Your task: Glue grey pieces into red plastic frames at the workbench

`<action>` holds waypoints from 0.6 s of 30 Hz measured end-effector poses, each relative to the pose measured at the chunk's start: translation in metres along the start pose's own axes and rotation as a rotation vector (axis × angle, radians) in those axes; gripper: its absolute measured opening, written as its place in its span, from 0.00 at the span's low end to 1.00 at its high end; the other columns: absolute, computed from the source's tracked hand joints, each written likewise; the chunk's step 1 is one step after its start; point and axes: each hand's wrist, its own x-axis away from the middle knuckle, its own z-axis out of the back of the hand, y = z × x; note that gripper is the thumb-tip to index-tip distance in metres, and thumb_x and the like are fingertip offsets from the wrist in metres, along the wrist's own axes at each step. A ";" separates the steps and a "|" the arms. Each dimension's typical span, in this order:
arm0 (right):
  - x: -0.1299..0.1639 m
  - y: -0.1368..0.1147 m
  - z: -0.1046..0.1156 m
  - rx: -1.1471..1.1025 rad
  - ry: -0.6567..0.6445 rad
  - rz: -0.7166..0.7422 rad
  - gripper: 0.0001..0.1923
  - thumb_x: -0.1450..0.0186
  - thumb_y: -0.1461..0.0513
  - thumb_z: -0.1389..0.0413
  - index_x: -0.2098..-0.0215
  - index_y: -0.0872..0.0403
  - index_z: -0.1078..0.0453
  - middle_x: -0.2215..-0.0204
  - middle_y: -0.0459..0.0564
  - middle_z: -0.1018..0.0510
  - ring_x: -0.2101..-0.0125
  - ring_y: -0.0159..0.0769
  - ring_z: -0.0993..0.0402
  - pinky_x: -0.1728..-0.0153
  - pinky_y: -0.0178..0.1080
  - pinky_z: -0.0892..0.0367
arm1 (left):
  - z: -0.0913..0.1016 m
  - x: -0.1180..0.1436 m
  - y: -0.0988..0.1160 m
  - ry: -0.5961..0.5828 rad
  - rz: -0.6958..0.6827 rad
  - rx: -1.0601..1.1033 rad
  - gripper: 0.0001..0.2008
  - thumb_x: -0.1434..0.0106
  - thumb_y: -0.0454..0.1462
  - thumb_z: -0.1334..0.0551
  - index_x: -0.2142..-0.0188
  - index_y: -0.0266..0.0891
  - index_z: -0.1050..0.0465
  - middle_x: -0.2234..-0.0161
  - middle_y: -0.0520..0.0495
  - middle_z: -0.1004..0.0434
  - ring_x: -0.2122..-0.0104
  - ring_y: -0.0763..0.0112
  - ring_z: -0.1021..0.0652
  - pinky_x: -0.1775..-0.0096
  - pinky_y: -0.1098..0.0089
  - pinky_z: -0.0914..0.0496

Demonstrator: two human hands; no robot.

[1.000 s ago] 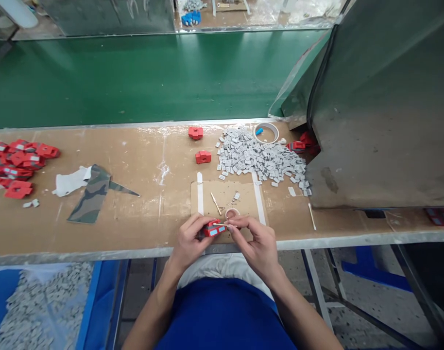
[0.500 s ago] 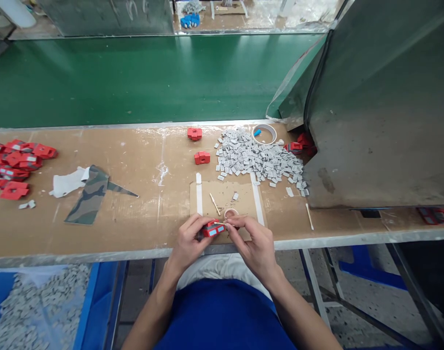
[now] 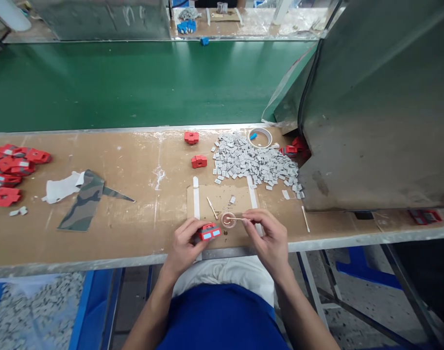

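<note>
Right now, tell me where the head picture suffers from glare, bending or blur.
Head view: wide-lens bending curves the workbench edge; overhead light glares on the green belt; the red part in the left hand stays sharp, the stick thin but legible.

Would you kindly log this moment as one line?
left hand: holds red plastic block | right hand: dips thin wooden stick into small round dish

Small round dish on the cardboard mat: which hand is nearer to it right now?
Right. The right hand holds a thin stick whose tip dips into the small round dish. The left hand sits lower left of it, holding a red part.
</note>
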 end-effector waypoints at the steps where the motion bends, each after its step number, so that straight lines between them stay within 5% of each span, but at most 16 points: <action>1: 0.002 0.003 -0.002 0.015 -0.038 -0.001 0.05 0.28 0.65 0.41 0.60 0.49 0.23 0.63 0.50 0.18 0.63 0.39 0.19 0.64 0.38 0.24 | 0.001 0.000 -0.001 0.010 0.000 0.023 0.09 0.34 0.34 0.31 0.53 0.41 0.19 0.65 0.47 0.20 0.67 0.69 0.21 0.66 0.73 0.28; 7: -0.009 0.020 0.005 0.109 -0.154 0.041 0.17 0.26 0.59 0.44 0.40 0.49 0.29 0.45 0.58 0.21 0.44 0.48 0.24 0.46 0.50 0.26 | 0.006 0.000 -0.002 0.087 0.023 0.157 0.07 0.34 0.36 0.30 0.56 0.40 0.20 0.61 0.44 0.18 0.62 0.66 0.18 0.61 0.70 0.24; 11: -0.056 0.047 0.029 0.254 -0.070 0.070 0.10 0.25 0.62 0.48 0.52 0.51 0.25 0.57 0.55 0.19 0.57 0.44 0.22 0.58 0.45 0.25 | 0.007 0.003 -0.004 0.084 0.103 0.233 0.09 0.33 0.39 0.30 0.55 0.40 0.20 0.53 0.39 0.16 0.52 0.60 0.17 0.52 0.65 0.21; 18: -0.123 0.088 0.010 0.591 -0.406 0.320 0.09 0.26 0.66 0.46 0.55 0.53 0.23 0.58 0.56 0.19 0.57 0.45 0.23 0.55 0.44 0.29 | 0.005 0.005 -0.005 0.074 0.181 0.309 0.11 0.34 0.42 0.29 0.55 0.38 0.20 0.61 0.43 0.15 0.63 0.66 0.16 0.61 0.71 0.21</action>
